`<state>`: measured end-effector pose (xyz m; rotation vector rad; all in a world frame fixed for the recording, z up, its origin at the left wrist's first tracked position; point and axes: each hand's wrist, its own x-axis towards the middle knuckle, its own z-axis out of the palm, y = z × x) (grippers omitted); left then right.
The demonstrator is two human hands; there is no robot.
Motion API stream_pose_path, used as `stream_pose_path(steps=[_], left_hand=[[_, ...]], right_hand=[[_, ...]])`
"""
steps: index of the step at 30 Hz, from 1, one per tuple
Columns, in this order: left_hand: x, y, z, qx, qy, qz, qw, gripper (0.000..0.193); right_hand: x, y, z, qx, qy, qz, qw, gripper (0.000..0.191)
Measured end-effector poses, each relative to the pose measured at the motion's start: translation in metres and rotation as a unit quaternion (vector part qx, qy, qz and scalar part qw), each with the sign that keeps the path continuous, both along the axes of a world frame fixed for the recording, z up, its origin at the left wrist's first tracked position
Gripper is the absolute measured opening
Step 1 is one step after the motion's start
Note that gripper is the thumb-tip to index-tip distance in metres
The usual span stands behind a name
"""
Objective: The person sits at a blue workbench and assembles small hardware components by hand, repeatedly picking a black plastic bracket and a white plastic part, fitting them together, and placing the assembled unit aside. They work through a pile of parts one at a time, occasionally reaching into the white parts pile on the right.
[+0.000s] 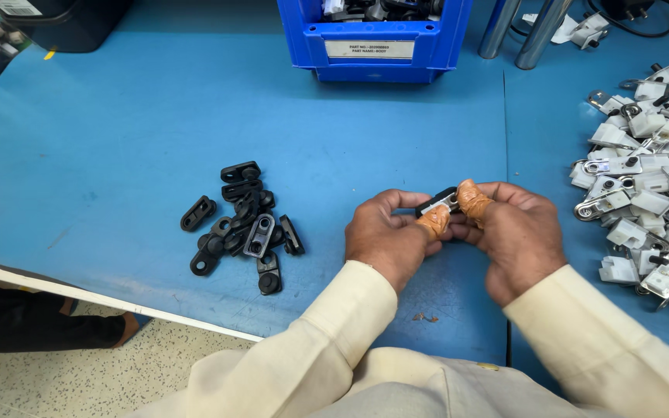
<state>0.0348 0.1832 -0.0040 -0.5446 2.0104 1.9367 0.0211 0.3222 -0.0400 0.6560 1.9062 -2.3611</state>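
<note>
Both my hands meet over the blue table (118, 131), pinching one small black plastic part with a metal insert (440, 203) between them. My left hand (387, 236) grips it from the left, my right hand (516, 236) from the right. Orange-brown finger cots cover a fingertip on each hand. A loose pile of several black plastic parts (245, 228) lies to the left of my hands. Cream sleeves cover both forearms.
A heap of white-and-metal clip assemblies (648, 186) covers the right side. A blue bin (373, 39) with a label stands at the back centre, beside two metal posts (520, 27). The table's front edge (79, 292) runs diagonally at lower left, with speckled floor below.
</note>
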Motion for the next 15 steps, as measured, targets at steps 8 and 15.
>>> stream_pose_path(steps=[8,15], left_hand=[[0.0004,0.0022,0.0031,0.161,-0.035,0.053,0.985,0.023],[0.0001,0.0064,0.0025,0.172,-0.052,0.023,0.983,0.02]], right_hand=[[0.0036,0.0052,0.0094,-0.027,-0.038,0.03,0.998,0.022],[-0.002,-0.0022,0.0009,0.05,0.008,0.033,0.998,0.016]])
